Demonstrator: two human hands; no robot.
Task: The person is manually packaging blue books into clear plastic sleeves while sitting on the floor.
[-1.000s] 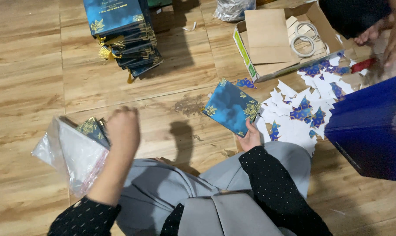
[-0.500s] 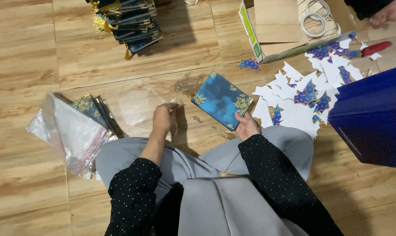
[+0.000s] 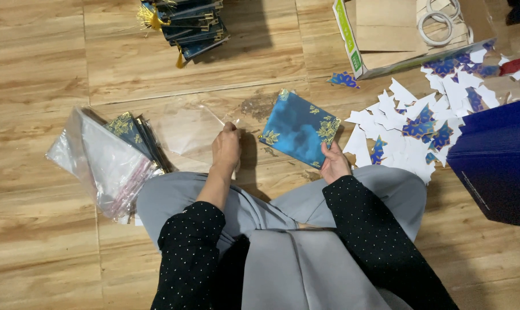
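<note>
My right hand [image 3: 333,163] holds a blue card with gold leaf corners [image 3: 299,128] by its lower right corner, tilted above the wooden floor. My left hand [image 3: 226,148] pinches the edge of a clear plastic sleeve [image 3: 188,129] that lies flat on the floor to the left of the card. Card and sleeve are apart. I sit cross-legged in grey trousers and black dotted sleeves.
A pile of clear sleeves with more blue cards [image 3: 108,158] lies at my left. A stack of blue cards with gold tassels [image 3: 185,26] is at the top. A cardboard box with tape rolls [image 3: 397,31], paper cut-outs [image 3: 420,123] and a dark blue box [image 3: 498,161] are at the right.
My left hand left the sleeve pile at the left and came toward the middle, drawing one clear sleeve with it. The right hand kept the blue card.
</note>
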